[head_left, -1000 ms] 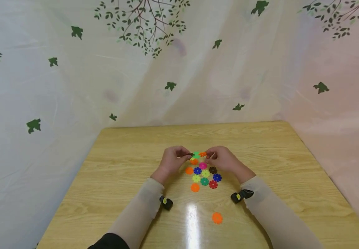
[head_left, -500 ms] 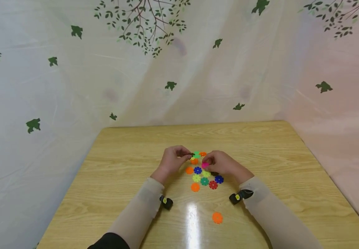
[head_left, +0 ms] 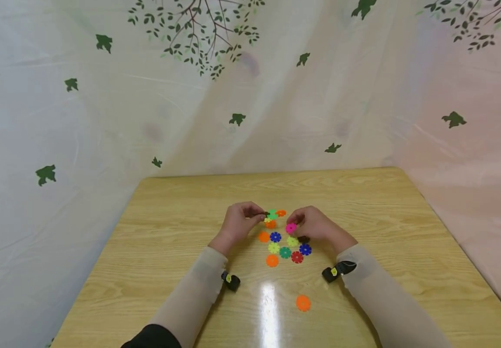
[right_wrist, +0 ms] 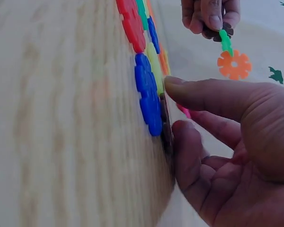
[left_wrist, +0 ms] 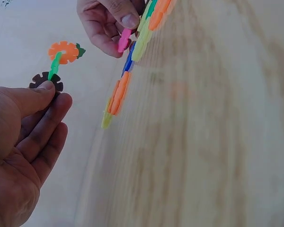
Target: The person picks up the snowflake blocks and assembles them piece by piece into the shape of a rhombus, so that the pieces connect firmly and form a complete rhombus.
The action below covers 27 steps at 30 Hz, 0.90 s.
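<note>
My left hand (head_left: 242,223) pinches a dark brown notched plastic disc (left_wrist: 38,80) between thumb and fingers. Slotted into it is a bright green disc (left_wrist: 55,66), which carries an orange disc (left_wrist: 69,54) at its other end. This short chain is held above the table. To its right, my right hand (head_left: 314,224) holds a pink disc (head_left: 291,228) at its fingertips; in the right wrist view the fingers mostly hide it. Just below that hand lie a yellow disc (head_left: 292,241), another brown disc (head_left: 304,239) and a blue disc (right_wrist: 148,94).
More loose discs lie on the wooden table (head_left: 180,203): a red disc (head_left: 297,257), a teal disc (head_left: 285,252), a second blue disc (head_left: 275,237) and several orange and yellow ones. One orange disc (head_left: 303,303) lies apart, nearer me. A patterned cloth (head_left: 198,125) hangs behind.
My right hand has left the orange end of the chain, picked up the pink disc and drawn slightly right. The yellow and brown discs beneath it have shifted right. My left hand has stayed nearly still.
</note>
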Tool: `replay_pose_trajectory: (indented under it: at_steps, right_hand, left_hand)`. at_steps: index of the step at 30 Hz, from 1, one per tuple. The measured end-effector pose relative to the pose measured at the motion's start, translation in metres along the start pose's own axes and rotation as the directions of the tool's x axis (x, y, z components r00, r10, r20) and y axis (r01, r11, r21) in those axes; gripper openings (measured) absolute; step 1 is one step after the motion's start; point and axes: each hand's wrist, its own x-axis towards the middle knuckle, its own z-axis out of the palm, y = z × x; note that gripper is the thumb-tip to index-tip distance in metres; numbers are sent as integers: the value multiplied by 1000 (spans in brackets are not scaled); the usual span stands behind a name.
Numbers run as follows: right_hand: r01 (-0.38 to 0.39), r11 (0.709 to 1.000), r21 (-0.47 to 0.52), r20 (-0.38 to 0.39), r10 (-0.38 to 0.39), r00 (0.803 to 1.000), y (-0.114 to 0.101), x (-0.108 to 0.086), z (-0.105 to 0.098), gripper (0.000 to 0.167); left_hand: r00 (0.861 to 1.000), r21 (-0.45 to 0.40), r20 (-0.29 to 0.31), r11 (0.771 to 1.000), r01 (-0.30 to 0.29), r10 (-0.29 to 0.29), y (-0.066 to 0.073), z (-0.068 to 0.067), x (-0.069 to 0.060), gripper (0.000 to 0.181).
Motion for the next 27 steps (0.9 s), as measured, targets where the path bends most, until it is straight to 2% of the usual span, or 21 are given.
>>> replay_pose_trajectory:
  at_steps: [4,7,11,13,24,27]
  right_hand:
    - [3,998,56,-66,1,998,1,0,-6,32]
    - [0,988,155,-93,14,996,2,1,-10,32]
    - [3,937,349,-81,27,996,3,1,-13,33]
    - [10,913,409,-73,21,997,2,1,-14,35]
    - [11,868,497,-58,21,998,-2,-2,-15,33]
    - [16,863,504,-51,12,999,-3,-3,-16,33]
  left_hand:
    - [1000,-12,-1,1000,14,-14,-1,-1,1,3]
    - [1000,-15,-3,1000,15,-15,-1,-2,1,5]
    - [1000,-19,-7,1000,14,-14,-1,-2,0,6]
    - [1000,-22,-5,1000,13,-13,-1,-2,0,6]
    - [999,-18,-4,999,34,-35,2,-1,0,6]
    - [999,-20,-4,999,33,-33,3,-1,0,6]
